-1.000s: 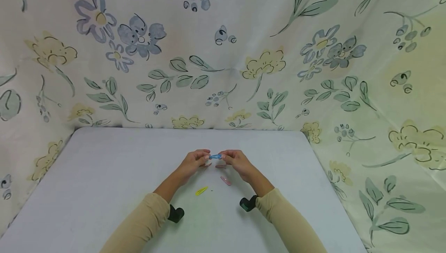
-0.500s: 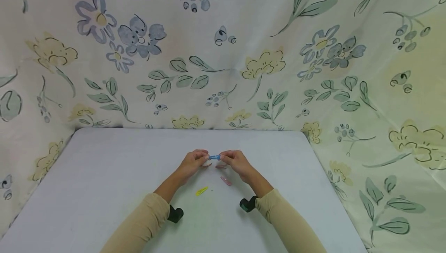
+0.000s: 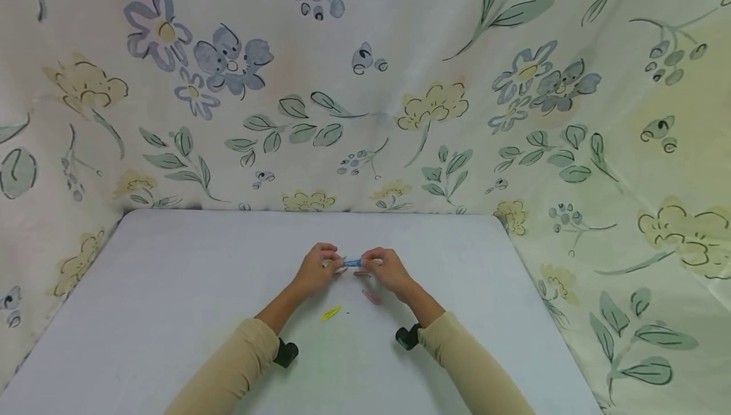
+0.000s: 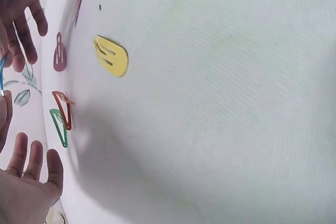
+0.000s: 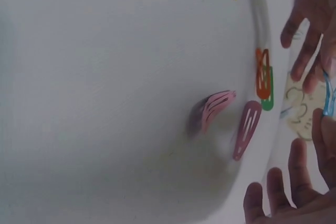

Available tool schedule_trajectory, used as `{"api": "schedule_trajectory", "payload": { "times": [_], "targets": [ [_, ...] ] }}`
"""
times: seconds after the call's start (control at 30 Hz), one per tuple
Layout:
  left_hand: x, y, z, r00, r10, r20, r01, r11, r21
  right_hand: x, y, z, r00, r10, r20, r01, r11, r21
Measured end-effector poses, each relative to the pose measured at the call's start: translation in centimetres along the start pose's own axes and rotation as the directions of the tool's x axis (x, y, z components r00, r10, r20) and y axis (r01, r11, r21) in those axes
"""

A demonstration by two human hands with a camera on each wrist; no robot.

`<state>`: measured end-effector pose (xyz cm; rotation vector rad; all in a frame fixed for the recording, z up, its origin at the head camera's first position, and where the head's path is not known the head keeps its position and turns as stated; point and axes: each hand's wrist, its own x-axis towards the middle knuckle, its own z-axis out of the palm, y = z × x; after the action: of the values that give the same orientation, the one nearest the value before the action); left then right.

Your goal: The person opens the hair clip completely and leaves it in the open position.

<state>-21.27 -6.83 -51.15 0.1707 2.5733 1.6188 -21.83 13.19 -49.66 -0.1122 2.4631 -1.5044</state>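
A blue snap hair clip [image 3: 352,263] is stretched between my two hands above the table. My left hand [image 3: 314,270] pinches its left end with thumb and forefinger, and my right hand [image 3: 391,271] pinches the right end. The other fingers of both hands are spread away, as the wrist views show. Beneath the hands lie an orange clip [image 5: 262,73], a green clip [image 5: 268,98] partly under it, and a mauve clip [image 5: 247,129]. Closer to me are a pink clip [image 3: 371,297] and a yellow clip [image 3: 330,313].
The white table [image 3: 200,288] extends to both sides, with a floral cloth [image 3: 365,117] hanging behind it. A tiny dark speck [image 4: 100,7] lies near the yellow clip. Black wrist cameras [image 3: 407,337] jut inward from both sleeves.
Both hands have lowered slightly towards me with the blue hair clip between them, and the clip's angle has shifted. The clips on the table have stayed put.
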Motion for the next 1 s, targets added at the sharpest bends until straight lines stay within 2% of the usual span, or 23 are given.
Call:
{"api": "schedule_trajectory", "payload": {
  "times": [0.1, 0.2, 0.27, 0.37, 0.47, 0.57, 0.63, 0.77, 1.0],
  "targets": [
    [0.0, -0.6, 0.2, 0.999, 0.035, -0.014, -0.034, 0.998, 0.045, 0.2, 0.4, 0.3, 0.995, -0.099, -0.001, 0.098, 0.990, -0.098],
    [0.0, -1.0, 0.3, 0.997, 0.069, -0.019, -0.066, 0.992, 0.106, 0.2, 0.8, 0.5, 0.980, -0.201, 0.006, 0.197, 0.957, -0.210],
    [-0.1, -1.3, 0.4, 0.995, 0.102, -0.014, -0.098, 0.981, 0.167, 0.2, 1.0, 0.6, 0.971, -0.240, 0.012, 0.233, 0.930, -0.284],
    [-0.4, -1.5, 0.3, 0.984, 0.180, 0.002, -0.174, 0.947, 0.269, 0.1, 1.3, 0.8, 0.961, -0.275, 0.031, 0.263, 0.876, -0.405],
    [-0.7, -1.6, 0.2, 0.972, 0.236, 0.022, -0.230, 0.918, 0.322, 0.0, 1.5, 0.9, 0.947, -0.315, 0.057, 0.299, 0.809, -0.505],
    [-0.8, -1.7, 0.2, 0.965, 0.257, 0.042, -0.256, 0.904, 0.341, -0.1, 1.9, 0.9, 0.927, -0.365, 0.083, 0.346, 0.750, -0.564],
    [-0.8, -1.9, 0.2, 0.964, 0.259, 0.060, -0.263, 0.897, 0.354, -0.1, 2.2, 1.0, 0.920, -0.379, 0.098, 0.361, 0.724, -0.588],
    [-0.9, -2.2, 0.2, 0.958, 0.273, 0.086, -0.285, 0.880, 0.381, -0.3, 2.5, 1.0, 0.919, -0.377, 0.117, 0.365, 0.702, -0.611],
    [-1.2, -2.5, 0.3, 0.944, 0.309, 0.113, -0.327, 0.843, 0.426, -0.6, 2.4, 1.2, 0.926, -0.360, 0.112, 0.348, 0.701, -0.623]
  ]
}}
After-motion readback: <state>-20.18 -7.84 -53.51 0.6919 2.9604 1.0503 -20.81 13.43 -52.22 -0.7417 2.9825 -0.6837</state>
